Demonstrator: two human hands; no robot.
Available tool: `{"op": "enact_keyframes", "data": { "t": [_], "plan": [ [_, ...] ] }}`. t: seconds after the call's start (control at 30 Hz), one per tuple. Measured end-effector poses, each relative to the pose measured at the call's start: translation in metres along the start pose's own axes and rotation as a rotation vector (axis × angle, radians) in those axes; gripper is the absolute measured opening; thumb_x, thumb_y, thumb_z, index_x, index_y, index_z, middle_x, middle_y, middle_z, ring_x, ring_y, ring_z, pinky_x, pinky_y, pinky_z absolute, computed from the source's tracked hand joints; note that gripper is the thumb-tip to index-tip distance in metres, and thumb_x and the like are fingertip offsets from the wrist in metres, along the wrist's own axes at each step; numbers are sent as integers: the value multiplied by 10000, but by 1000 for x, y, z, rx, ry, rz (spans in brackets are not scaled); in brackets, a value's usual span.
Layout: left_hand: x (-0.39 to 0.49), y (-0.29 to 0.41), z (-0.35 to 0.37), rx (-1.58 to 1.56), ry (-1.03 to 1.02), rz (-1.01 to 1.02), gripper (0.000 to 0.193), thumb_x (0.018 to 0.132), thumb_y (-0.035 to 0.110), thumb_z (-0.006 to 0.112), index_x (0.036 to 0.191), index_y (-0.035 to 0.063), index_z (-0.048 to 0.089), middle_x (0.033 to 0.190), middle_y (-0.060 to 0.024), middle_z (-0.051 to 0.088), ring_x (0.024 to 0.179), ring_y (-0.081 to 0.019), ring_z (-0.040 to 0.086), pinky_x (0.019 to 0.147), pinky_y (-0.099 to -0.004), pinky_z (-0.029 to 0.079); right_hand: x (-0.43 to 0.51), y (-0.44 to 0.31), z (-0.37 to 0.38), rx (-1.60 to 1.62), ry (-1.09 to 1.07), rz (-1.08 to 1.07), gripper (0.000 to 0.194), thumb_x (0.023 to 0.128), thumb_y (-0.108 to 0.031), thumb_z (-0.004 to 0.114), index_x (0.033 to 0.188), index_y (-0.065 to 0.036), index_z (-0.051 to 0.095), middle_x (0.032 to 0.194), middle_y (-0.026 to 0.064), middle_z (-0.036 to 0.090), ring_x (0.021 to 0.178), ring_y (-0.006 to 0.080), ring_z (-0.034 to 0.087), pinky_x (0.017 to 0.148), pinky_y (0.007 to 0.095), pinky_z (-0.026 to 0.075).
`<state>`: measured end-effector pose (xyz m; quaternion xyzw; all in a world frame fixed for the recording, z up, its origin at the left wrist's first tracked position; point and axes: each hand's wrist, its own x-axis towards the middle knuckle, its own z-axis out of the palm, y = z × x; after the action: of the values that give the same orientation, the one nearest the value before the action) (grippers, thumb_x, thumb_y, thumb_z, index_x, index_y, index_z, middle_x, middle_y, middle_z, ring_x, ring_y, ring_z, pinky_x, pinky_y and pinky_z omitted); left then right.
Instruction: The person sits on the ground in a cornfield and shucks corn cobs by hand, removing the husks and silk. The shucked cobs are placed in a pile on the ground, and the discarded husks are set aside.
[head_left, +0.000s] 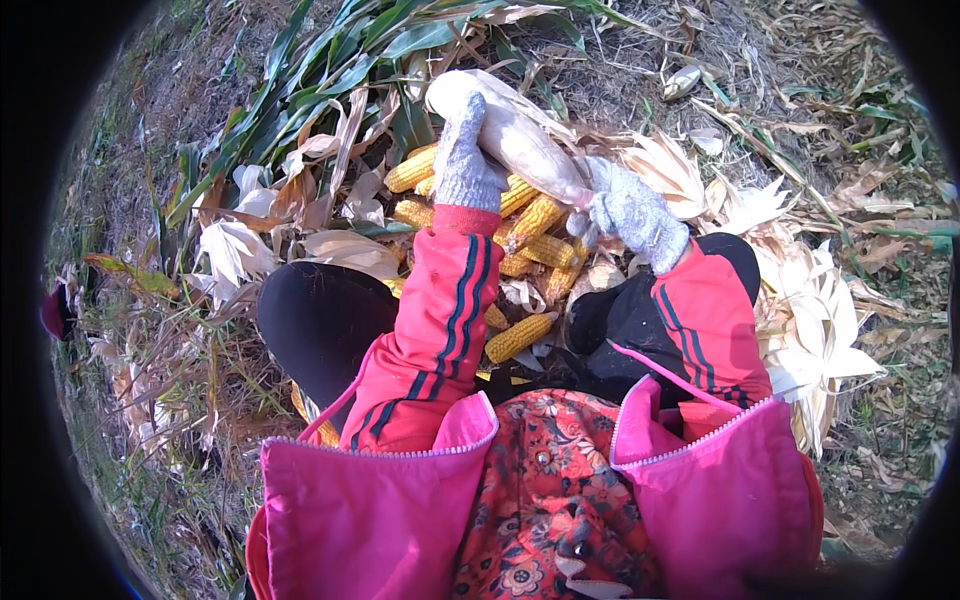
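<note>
An ear of corn in its pale husk (525, 146) lies slantwise between my gloved hands, above a pile of bare yellow corn cobs (536, 221). My left hand (469, 154), in a grey knit glove, grips the upper left part of the husk, thumb on top. At the ear's lower right end, my right hand (630, 210), in a matching glove, has its fingers closed round the narrow tip or stalk; which of the two cannot be told. One bare cob (520, 337) rests apart, nearer to me, between my black-clad knees.
Green corn stalks and leaves (352, 67) lie beyond the pile at the upper left. Torn dry husks (814, 330) are heaped by my right knee, others (232, 251) by the left. A small husked ear (681, 82) lies at the upper right on straw-strewn ground.
</note>
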<state>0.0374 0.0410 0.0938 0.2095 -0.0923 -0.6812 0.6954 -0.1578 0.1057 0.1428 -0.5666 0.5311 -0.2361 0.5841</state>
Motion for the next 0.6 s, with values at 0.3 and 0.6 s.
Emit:
{"op": "enact_keyframes", "data": {
  "t": [0.3,0.6],
  "plan": [
    [13,-7,-10,104,187,62,337,892,149,724,1198,65,610,1106,-73,653,988,-225,641,872,-395,554,3,22,2,-976,345,-473,267,909,-300,561,1067,-106,652,906,164,672,847,382,634,737,488,498],
    [13,-20,-25,296,2,54,504,939,335,673,1337,60,533,1258,-69,588,1088,-219,592,946,-391,498,7,11,-12,-59,471,-224,172,953,-209,635,965,-37,638,716,60,629,653,144,630,602,309,507]
  ]
}}
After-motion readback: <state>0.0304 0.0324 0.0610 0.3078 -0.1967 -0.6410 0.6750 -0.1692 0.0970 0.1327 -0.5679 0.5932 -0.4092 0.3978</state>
